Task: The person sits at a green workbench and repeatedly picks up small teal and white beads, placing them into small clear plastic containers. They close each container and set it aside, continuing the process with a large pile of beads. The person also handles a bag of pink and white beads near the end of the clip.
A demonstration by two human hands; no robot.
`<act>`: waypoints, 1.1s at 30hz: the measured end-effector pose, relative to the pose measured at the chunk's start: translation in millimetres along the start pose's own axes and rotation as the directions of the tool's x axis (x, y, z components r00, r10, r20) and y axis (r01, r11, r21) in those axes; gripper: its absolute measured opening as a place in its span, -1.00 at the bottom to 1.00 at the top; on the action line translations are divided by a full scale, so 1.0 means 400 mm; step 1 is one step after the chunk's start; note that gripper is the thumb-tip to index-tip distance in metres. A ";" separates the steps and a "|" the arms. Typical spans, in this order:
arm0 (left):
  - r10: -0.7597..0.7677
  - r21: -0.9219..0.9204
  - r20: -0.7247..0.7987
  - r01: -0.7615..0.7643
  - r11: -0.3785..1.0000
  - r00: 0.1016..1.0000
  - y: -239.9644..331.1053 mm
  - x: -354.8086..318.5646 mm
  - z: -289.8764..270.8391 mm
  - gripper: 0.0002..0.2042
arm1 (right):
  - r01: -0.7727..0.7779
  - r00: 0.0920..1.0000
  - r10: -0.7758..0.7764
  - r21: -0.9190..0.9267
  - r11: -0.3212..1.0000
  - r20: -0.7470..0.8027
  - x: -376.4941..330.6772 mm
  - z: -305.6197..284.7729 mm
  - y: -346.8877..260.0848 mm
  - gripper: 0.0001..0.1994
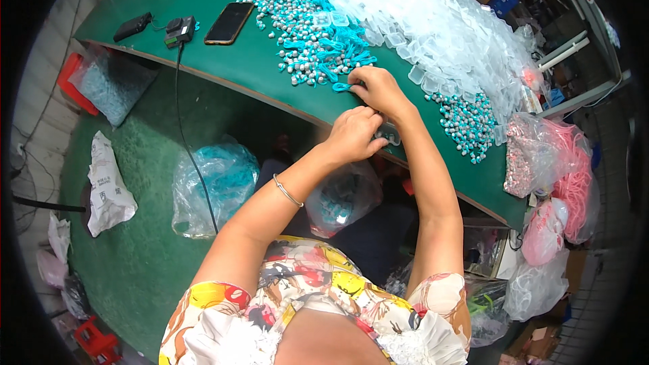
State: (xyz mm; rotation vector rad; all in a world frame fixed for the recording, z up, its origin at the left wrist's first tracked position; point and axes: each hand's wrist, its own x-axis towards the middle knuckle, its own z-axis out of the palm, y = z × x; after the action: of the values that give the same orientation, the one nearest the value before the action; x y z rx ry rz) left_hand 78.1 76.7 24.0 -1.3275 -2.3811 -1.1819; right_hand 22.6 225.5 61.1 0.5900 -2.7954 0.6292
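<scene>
My right hand (pixel 380 91) reaches over the table's near edge, its fingertips closed on a small turquoise cord loop (pixel 341 86) beside the cord pile. Just below it, my left hand (pixel 354 134) curls at the table edge around a small clear plastic box (pixel 388 134); its fingers partly hide the box. Ahead of my hands lies a heap of turquoise cords with grey-and-turquoise beads (pixel 304 37). Behind that and to the right spreads a large mound of clear plastic boxes (pixel 433 20).
More turquoise-and-grey beads (pixel 466 125) lie right on the green table (pixel 270 88). A phone (pixel 229 23) and a small black device (pixel 180 31) with a hanging cable sit left. A bag of turquoise material (pixel 216 186) stands below; bags of pink cord (pixel 571 176) hang right.
</scene>
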 end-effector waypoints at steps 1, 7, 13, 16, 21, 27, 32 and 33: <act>0.001 -0.015 -0.004 -0.001 1.000 1.000 0.000 0.001 0.001 -0.60 | -0.026 0.999 0.028 0.053 0.998 -0.032 -0.015 -0.009 0.006 -0.81; -0.045 -0.092 0.016 0.046 0.995 0.999 0.004 0.001 -0.016 -0.60 | -0.219 0.937 0.299 0.365 0.905 -0.178 -0.188 -0.101 0.026 -0.84; -0.120 -0.127 0.101 0.132 0.983 0.988 0.009 0.020 -0.031 -0.60 | -0.266 0.928 0.336 0.344 0.901 -0.164 -0.333 -0.124 -0.014 -0.86; -0.111 -0.131 0.104 0.125 0.983 0.988 -0.003 0.017 -0.026 -0.55 | -0.258 0.939 0.308 0.278 0.925 -0.154 -0.330 -0.117 -0.043 -0.86; -0.122 -0.133 0.115 0.137 0.982 0.986 0.007 0.023 -0.034 -0.59 | -0.149 0.965 0.163 0.082 0.985 -0.208 -0.324 -0.096 -0.046 -0.89; -0.099 -0.142 0.098 0.112 0.984 0.990 -0.010 0.016 -0.019 -0.55 | -0.170 0.964 0.168 0.010 0.985 -0.206 -0.323 -0.104 -0.053 -0.89; -0.081 -0.150 0.090 0.094 0.984 0.993 0.001 0.018 -0.019 -0.55 | -0.294 0.919 0.296 0.047 0.955 -0.261 -0.298 -0.074 0.035 -0.86; -0.084 -0.144 0.088 0.096 0.985 0.993 0.000 0.015 -0.023 -0.54 | -0.297 0.921 0.309 0.087 0.951 -0.237 -0.290 -0.073 0.030 -0.85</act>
State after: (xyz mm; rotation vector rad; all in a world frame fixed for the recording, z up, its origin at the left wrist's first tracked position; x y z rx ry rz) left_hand 72.8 74.2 33.1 -1.3485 -2.4767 -1.3787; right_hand 124.8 287.3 48.9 0.0718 -2.6557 0.7734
